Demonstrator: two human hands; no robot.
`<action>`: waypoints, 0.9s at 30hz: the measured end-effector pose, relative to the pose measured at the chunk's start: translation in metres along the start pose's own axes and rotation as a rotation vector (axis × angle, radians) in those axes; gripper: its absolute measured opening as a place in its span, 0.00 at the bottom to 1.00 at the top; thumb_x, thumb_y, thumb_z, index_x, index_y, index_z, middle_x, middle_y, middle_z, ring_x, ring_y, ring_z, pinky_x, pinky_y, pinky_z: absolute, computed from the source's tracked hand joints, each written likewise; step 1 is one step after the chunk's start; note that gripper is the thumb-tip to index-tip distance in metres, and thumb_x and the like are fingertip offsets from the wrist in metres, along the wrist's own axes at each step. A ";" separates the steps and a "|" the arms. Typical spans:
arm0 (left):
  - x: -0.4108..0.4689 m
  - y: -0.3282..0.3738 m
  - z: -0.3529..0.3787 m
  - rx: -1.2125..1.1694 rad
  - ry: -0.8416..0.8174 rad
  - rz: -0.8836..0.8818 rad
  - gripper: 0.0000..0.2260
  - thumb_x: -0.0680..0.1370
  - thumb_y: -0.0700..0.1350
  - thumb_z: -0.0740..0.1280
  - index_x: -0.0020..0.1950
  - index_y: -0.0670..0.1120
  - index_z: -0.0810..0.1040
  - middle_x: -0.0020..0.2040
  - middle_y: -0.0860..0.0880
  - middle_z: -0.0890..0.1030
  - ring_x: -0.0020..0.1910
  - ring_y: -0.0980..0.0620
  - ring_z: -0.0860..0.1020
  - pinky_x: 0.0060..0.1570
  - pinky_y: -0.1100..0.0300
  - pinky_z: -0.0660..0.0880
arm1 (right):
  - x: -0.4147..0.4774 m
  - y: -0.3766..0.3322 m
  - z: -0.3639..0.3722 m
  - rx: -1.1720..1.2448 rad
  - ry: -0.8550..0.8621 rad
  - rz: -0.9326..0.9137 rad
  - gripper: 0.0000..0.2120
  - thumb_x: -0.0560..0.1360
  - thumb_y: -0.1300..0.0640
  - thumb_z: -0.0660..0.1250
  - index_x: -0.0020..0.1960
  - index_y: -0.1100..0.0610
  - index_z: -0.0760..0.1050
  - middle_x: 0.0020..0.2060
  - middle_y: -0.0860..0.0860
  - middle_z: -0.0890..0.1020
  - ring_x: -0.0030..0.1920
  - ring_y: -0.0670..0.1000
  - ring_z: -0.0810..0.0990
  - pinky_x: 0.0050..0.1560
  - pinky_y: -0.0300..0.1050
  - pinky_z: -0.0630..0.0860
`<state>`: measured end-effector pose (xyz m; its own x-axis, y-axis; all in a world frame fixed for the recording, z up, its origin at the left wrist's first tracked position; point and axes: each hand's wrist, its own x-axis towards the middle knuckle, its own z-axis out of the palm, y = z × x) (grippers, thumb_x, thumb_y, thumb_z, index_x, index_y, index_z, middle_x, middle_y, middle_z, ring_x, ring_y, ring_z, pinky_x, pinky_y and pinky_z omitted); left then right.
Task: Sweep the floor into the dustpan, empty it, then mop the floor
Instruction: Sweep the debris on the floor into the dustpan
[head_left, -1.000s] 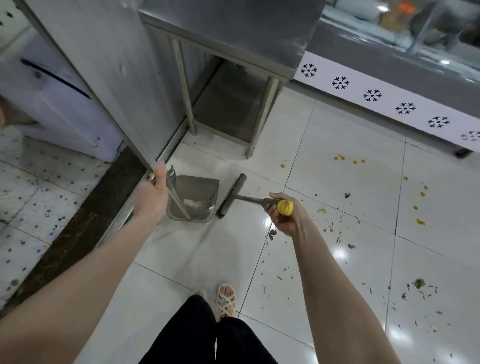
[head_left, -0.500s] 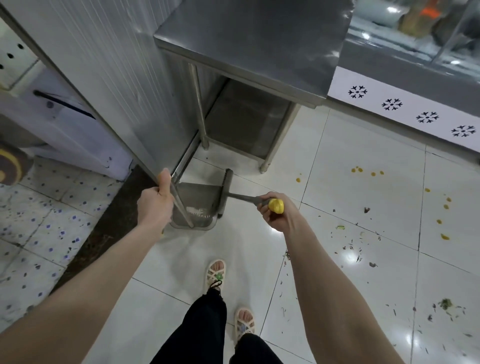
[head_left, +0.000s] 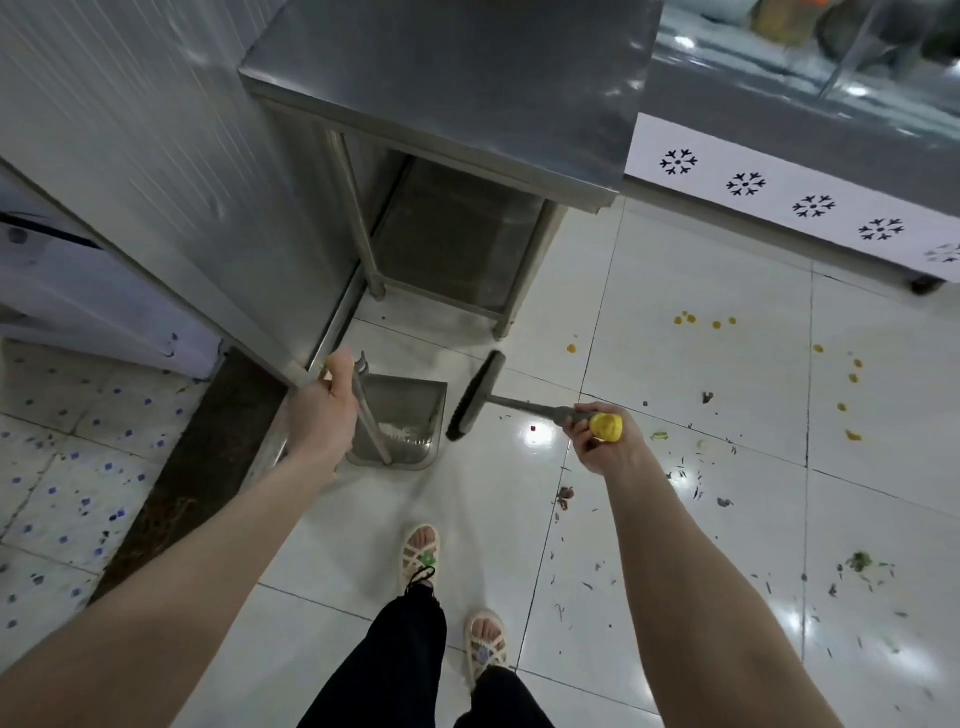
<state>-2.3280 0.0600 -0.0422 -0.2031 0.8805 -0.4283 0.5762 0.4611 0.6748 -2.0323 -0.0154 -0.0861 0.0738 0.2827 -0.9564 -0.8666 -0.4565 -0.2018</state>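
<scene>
Glossy white floor tiles (head_left: 675, 291) carry yellow spots and dark litter beside a steel table (head_left: 467, 78). Left hand (head_left: 319, 415) grips the dustpan handle (head_left: 370, 421); right hand (head_left: 605, 441) clenches the broom (head_left: 475, 397).

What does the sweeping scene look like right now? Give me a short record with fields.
left hand: shut on the dustpan handle
right hand: shut on the broom handle, near its yellow end
dustpan: on the floor beside the steel table leg, white scraps inside
broom head: on the floor just right of the dustpan mouth
debris: dark bits and yellow spots scattered over the tiles on the right
mop: not in view
</scene>
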 end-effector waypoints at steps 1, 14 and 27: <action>-0.001 0.004 0.005 0.003 -0.005 0.007 0.33 0.80 0.66 0.48 0.37 0.39 0.73 0.33 0.38 0.74 0.33 0.43 0.74 0.35 0.48 0.73 | -0.003 -0.003 -0.008 0.020 0.014 -0.008 0.06 0.75 0.62 0.61 0.39 0.63 0.70 0.23 0.58 0.75 0.15 0.45 0.69 0.15 0.30 0.64; -0.025 0.021 0.067 0.186 -0.043 0.188 0.36 0.81 0.65 0.47 0.43 0.36 0.81 0.44 0.38 0.81 0.45 0.40 0.76 0.43 0.54 0.65 | -0.056 -0.009 -0.109 0.132 0.145 -0.096 0.05 0.73 0.65 0.62 0.39 0.63 0.70 0.27 0.56 0.74 0.15 0.45 0.70 0.15 0.30 0.65; -0.068 0.020 0.085 0.170 -0.075 0.224 0.35 0.79 0.67 0.49 0.39 0.38 0.78 0.42 0.37 0.80 0.45 0.37 0.78 0.43 0.52 0.71 | -0.048 0.006 -0.129 0.220 -0.049 -0.077 0.05 0.75 0.62 0.62 0.49 0.63 0.70 0.29 0.62 0.79 0.18 0.46 0.74 0.16 0.31 0.68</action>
<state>-2.2349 -0.0001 -0.0508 -0.0004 0.9448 -0.3276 0.7256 0.2257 0.6500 -1.9776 -0.1406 -0.0689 0.1240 0.3527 -0.9275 -0.9464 -0.2388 -0.2173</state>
